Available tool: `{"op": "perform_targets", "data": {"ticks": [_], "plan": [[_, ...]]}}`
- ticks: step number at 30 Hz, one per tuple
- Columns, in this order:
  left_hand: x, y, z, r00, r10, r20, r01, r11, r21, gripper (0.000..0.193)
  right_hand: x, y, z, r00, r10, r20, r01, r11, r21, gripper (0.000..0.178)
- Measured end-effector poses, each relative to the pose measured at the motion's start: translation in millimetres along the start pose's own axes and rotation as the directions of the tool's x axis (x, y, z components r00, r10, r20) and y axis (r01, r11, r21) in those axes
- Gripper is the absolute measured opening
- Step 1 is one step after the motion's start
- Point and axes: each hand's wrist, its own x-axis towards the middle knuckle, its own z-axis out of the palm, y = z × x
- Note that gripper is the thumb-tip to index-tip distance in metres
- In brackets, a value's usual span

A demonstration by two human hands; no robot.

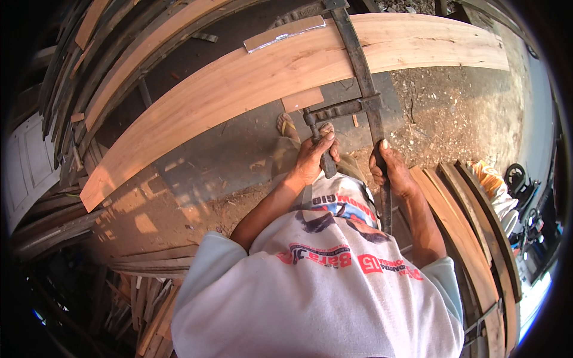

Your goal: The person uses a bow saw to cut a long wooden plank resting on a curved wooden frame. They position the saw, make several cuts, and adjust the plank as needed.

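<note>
A long dark metal bar clamp lies across a wide pale wooden plank. My left hand is closed round the handle of the clamp's screw, below its sliding jaw. Farther right, my right hand wraps the clamp's bar, with the thumb along it. At the plank's far edge rests a small wooden block, left of the bar. Another short wood piece shows at the near edge, close to the sliding jaw. Whether the jaws press on the wood, I cannot tell.
Stacked boards rise at the left, above a white panelled door. More planks lean at my right, near a yellow and white bundle. Wood shavings litter the floor. My sandalled foot stands below the plank.
</note>
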Motion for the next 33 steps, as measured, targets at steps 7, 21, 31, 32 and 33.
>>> {"op": "perform_targets", "data": {"ticks": [7, 21, 31, 32, 33], "plan": [[12.2, -1.2, -6.8, 0.996, -0.023, -0.088, 0.025, 1.0, 0.019, 0.03, -0.5, -1.7, 3.9, 1.0, 0.019, -0.009, -0.019, 0.999, 0.038, 0.067], [5.3, 3.1, 8.6, 0.976, 0.094, -0.195, -0.044, 0.968, 0.247, 0.035, 0.7, 1.8, 1.0, 1.0, -0.015, 0.005, 0.014, 1.0, 0.016, 0.067], [5.6, 5.1, 7.8, 0.984, 0.008, -0.18, 0.033, 0.974, 0.222, 0.038, 0.8, -0.6, 3.6, 1.0, 0.011, 0.015, -0.012, 0.997, 0.075, 0.067], [2.8, 7.4, 15.0, 0.967, 0.036, -0.254, 0.043, 0.953, 0.298, 0.039, -0.4, -2.4, 6.4, 1.0, 0.022, -0.001, -0.022, 0.997, 0.071, 0.067], [2.2, 6.6, 12.9, 0.973, 0.057, -0.222, 0.008, 0.959, 0.283, 0.04, -0.8, -3.2, 7.8, 0.999, 0.032, -0.017, -0.031, 0.997, 0.067, 0.067]]}}
